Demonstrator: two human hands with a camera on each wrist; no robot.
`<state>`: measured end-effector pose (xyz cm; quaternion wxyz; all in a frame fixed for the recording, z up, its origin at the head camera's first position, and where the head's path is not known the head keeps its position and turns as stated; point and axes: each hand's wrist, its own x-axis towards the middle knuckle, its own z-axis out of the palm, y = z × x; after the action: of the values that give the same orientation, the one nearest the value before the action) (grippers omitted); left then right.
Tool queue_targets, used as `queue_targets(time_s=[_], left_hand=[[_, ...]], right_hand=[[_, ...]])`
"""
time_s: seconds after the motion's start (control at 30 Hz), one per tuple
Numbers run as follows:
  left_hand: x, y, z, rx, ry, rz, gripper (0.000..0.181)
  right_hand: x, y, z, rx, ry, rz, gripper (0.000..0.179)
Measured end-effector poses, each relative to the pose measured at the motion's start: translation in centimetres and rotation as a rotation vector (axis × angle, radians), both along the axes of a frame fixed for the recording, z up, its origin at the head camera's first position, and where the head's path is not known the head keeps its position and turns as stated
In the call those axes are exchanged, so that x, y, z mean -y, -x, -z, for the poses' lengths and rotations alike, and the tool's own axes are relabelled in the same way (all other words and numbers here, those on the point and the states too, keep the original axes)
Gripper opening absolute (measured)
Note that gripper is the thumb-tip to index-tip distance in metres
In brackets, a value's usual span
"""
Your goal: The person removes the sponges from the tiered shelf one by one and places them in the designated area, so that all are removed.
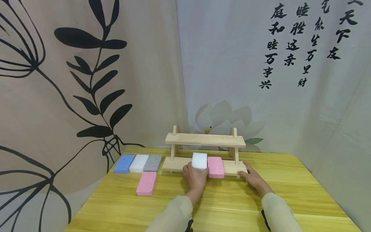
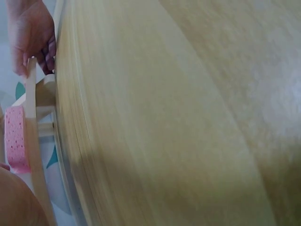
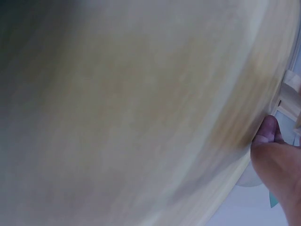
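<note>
At the wooden shelf [image 1: 205, 139], left hand [image 1: 195, 178] pinching a white sponge [image 1: 199, 160], right hand [image 1: 256, 180] gripping its lower right end.

head view: even, diffuse light, sharp; soft shadows on the flat yellow wood-grain table [image 1: 232, 206]. wrist views: dimmer, blurred — table edge bowed by lens distortion. left wrist: pale glare at right. right wrist: upper-left corner dark.

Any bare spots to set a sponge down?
Free: upper shelf; table right of the right hand; table between the sleeves; lower shelf left of the white sponge. Crowded: lower shelf middle, left hand gripping the white sponge beside a pink sponge; lower shelf's right end, held by right hand; table's left, four grouped sponges.
</note>
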<state>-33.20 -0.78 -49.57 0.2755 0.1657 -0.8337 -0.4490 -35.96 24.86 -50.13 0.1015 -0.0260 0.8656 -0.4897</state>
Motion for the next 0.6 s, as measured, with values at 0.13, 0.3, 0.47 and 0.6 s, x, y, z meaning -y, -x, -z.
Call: queue_targets(time_s=[0.13,0.3,0.47,0.6], left_hand=[[-0.03,0.09,0.22,0.0,0.009,-0.011,0.08],[0.02,-0.19,-0.04,0.012,-0.009,-0.006,0.077],[0.29,-0.28,-0.21,0.016,-0.022,-0.009,0.076],[0.69,-0.18,-0.19,0.014,-0.026,-0.009,0.075]], right_hand=[[0.07,0.07,0.08,-0.001,-0.012,0.002,0.087],[-0.35,0.24,0.57,-0.011,0.015,-0.002,0.092],[-0.67,0.49,0.88,-0.017,0.039,-0.011,0.095],[-0.61,0.47,0.77,-0.024,0.03,-0.012,0.094]])
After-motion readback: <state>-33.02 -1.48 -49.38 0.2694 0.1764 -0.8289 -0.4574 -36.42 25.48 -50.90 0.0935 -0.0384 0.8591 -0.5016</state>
